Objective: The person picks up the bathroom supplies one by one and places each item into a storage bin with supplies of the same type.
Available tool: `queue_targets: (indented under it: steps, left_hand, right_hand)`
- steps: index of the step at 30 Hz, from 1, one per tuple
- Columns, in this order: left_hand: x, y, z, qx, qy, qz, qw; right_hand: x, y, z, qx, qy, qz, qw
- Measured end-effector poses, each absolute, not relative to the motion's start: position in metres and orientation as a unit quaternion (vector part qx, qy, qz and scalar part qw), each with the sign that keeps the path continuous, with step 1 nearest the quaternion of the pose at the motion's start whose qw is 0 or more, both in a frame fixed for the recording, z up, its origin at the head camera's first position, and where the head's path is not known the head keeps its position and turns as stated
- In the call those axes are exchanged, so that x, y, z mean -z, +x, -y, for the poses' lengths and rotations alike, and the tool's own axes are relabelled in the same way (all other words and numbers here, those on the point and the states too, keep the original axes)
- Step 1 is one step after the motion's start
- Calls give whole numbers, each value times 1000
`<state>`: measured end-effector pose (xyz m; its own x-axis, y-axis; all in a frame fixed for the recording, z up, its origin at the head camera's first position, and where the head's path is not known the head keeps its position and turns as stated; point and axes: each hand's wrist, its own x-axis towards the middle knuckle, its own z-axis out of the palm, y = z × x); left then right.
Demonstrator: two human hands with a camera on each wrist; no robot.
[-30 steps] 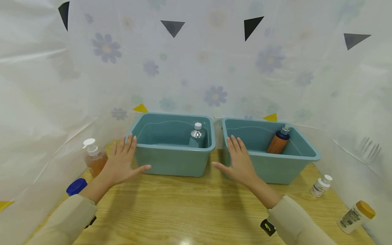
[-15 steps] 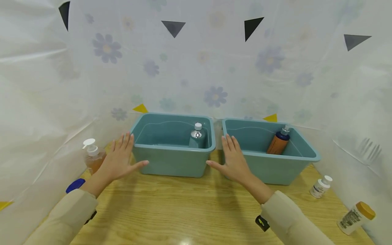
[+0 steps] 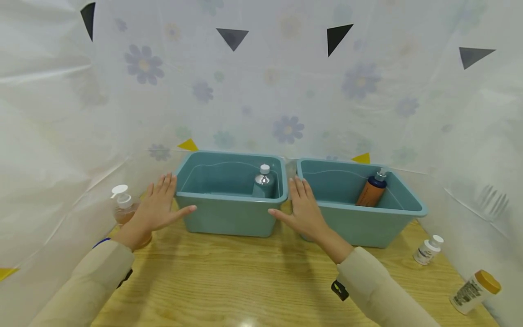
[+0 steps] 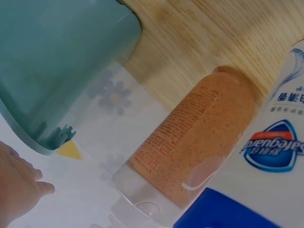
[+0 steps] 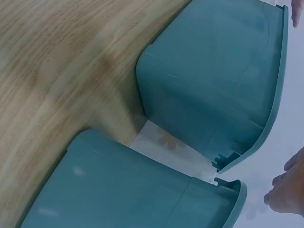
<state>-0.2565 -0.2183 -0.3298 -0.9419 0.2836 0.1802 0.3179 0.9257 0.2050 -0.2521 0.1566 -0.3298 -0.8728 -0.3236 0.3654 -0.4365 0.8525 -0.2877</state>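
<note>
Two blue-green plastic bins stand side by side on the wooden table: a left bin (image 3: 229,215) and a right bin (image 3: 363,227). My left hand (image 3: 157,206), fingers straight and thumb spread, hovers by the left bin's front left corner. My right hand (image 3: 304,211) is stretched out palm down in front of the gap between the bins, partly covering the right bin's left corner. Neither hand holds anything; contact with the bins cannot be told. Inside the left bin is a bottle with a white cap (image 3: 263,179). An orange pump bottle (image 3: 372,190) leans in the right bin.
Left of my left hand stand a pump bottle of orange liquid (image 4: 194,133) and a white Safeguard bottle with a blue cap (image 4: 273,147). At the right are a small white bottle (image 3: 427,250) and a white bottle with an orange cap (image 3: 470,293). Plastic sheeting (image 3: 245,91) hangs behind.
Both hands have drifted to the left, the right one farther, from over the right bin's corner to the gap. The bins and the bottles in them have not moved.
</note>
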Motion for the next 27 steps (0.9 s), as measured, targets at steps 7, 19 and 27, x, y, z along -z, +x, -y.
queue_targets:
  steps: [7,19,27]
  left_hand:
    - [328,-262,221,119,-153,979,71]
    - [326,-272,224,119,-156,979,63]
    - [326,-278,222,115,-151,980,52]
  right_hand:
    - [327,-258,-152,-193,195,950,148]
    - [328,-269,-141,-208,195,951,117]
    - [329,-275,-136,-222,197,949,110]
